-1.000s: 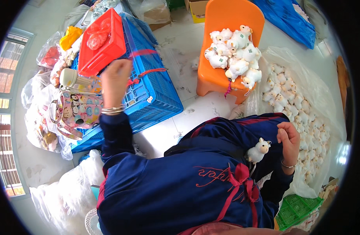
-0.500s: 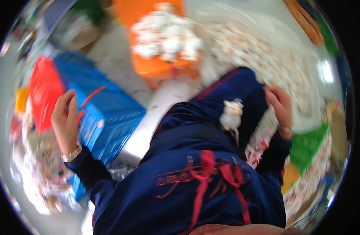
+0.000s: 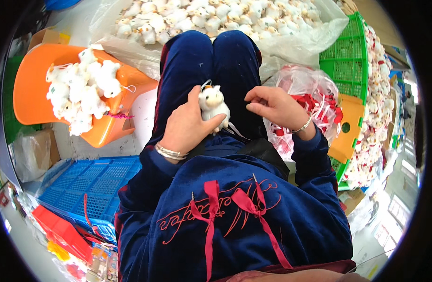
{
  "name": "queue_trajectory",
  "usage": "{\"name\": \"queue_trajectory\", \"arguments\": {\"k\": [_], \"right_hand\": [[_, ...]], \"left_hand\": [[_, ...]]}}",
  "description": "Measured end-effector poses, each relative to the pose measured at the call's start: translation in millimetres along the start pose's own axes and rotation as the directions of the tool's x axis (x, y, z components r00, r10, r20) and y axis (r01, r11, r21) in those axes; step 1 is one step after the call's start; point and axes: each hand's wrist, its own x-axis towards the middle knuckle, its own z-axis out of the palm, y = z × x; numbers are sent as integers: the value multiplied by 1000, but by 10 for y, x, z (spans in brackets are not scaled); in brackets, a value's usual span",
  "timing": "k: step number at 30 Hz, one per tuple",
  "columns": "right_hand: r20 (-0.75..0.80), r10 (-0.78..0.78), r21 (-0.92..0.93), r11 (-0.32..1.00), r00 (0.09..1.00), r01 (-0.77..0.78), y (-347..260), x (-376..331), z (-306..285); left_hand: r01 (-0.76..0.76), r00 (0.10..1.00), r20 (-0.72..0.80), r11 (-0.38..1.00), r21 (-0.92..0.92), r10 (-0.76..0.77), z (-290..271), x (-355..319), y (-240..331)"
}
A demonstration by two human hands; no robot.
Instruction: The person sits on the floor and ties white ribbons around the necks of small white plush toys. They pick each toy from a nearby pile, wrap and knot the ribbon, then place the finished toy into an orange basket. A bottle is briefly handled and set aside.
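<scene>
Holding a small white plush toy (image 3: 213,104) upright over the lap, the left hand (image 3: 188,126) has its fingers curled round the body w/ thumb up its side. To the right, the right hand (image 3: 277,107) pinches fingertips narrow near the toy's white ribbon tail, apparently on thread, too fine to tell. Looks like mid-finishing; next needs a steady pull. Toy's underside is hidden, the red-ribbon bag (image 3: 314,94) partly covered.
</scene>
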Motion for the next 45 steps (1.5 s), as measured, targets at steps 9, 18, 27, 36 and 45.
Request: {"name": "queue_trajectory", "arguments": {"k": [9, 18, 27, 36, 45], "right_hand": [[-15, -33, -521, 854, 999, 20, 104, -58, 774], [-254, 224, -75, 965, 941, -250, 136, -192, -8], [23, 9, -388, 921, 1000, 1, 94, -83, 720], [-218, 192, -435, 858, 957, -272, 235, -354, -31], [-260, -235, -379, 917, 937, 125, -99, -35, 451]], "left_hand": [[75, 988, -91, 893, -443, -128, -313, 67, -211], [62, 998, 9, 911, -409, -63, -420, 118, -95], [-58, 997, -50, 994, 87, 63, -162, 728, 183], [-34, 927, -306, 766, -642, -216, -1024, 427, -383], [85, 943, -157, 669, -738, -294, -938, 27, -646]]}}
